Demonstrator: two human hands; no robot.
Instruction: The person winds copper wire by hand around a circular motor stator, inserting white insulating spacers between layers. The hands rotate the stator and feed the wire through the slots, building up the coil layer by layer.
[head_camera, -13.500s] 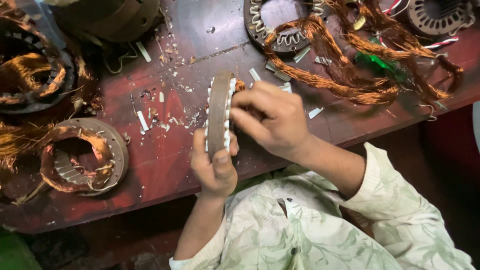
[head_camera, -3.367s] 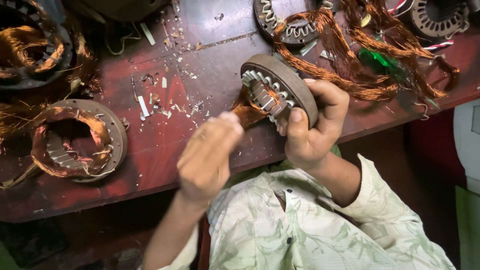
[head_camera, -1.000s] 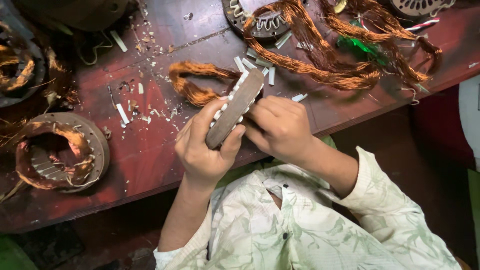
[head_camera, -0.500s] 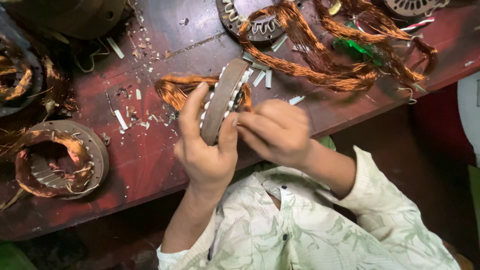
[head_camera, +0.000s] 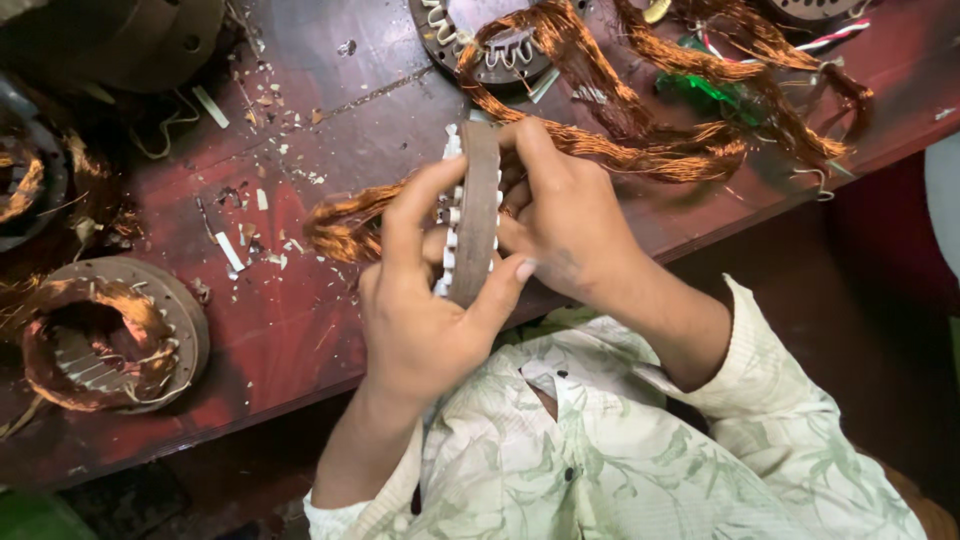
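I hold a round metal motor stator ring (head_camera: 478, 210) on edge above the red workbench (head_camera: 300, 320). My left hand (head_camera: 425, 310) cups it from below, thumb and fingers wrapped over its rim. On its right face rests my right hand (head_camera: 570, 225), fingertips pressing near the top. White insulation strips (head_camera: 450, 225) line the ring's left face. A loose bundle of copper winding wire (head_camera: 345, 225) lies on the bench just left of the ring.
Another stator with copper coils (head_camera: 110, 335) lies at the bench's left. A further stator (head_camera: 490, 45) and a long tangle of copper wire (head_camera: 700, 130) lie at the back right. White paper scraps (head_camera: 230, 250) litter the middle. Dark motor housing (head_camera: 130, 40) sits top left.
The ring has turned from tilted to nearly upright on edge between my hands, and my fingers have shifted on its rim. Earlier, copper wire was pulled out and laid on the bench.
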